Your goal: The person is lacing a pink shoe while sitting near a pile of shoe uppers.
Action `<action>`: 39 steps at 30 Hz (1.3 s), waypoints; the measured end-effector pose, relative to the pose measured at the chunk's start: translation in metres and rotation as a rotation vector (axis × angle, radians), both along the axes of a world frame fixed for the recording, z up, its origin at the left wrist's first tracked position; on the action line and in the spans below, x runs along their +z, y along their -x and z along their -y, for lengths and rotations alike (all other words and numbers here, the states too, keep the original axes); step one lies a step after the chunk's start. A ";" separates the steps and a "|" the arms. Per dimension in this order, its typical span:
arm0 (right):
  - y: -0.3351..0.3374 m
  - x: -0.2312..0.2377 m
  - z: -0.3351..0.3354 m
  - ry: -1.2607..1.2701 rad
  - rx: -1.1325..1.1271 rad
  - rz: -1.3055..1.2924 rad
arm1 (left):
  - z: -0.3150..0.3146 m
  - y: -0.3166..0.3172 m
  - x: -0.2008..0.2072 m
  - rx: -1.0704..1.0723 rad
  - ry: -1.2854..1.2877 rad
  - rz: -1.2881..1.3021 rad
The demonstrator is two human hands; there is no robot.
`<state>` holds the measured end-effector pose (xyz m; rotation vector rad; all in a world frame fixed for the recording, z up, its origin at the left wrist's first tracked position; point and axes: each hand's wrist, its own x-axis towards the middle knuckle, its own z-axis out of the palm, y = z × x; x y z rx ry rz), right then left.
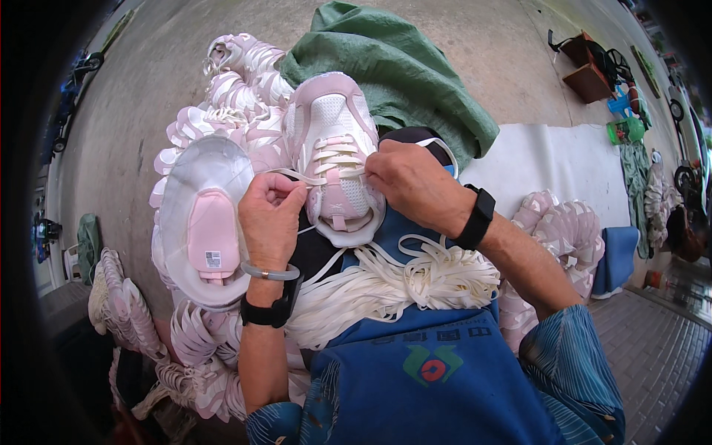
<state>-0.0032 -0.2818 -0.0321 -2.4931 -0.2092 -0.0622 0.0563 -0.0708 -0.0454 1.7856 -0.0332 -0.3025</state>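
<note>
A pink and white sneaker upper lies in front of me with its tongue end toward me. A cream shoelace crosses its front in several rows. At the left of the tongue, my left hand pinches one end of the lace. My right hand is closed at the right side of the eyelets, on the other end of the lace. Its fingertips are partly hidden. Across my lap, over a blue apron, rests a thick bundle of cream laces.
Left of the sneaker sits an upper with a pink insole-shaped piece showing. Stacks of pink and white uppers stand behind it, more uppers at right. A green cloth lies beyond, beside a white sheet. A brown box stands far right.
</note>
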 end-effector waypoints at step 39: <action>0.024 -0.001 -0.036 0.268 -0.054 0.060 | 0.003 0.020 0.000 -0.342 -0.601 0.661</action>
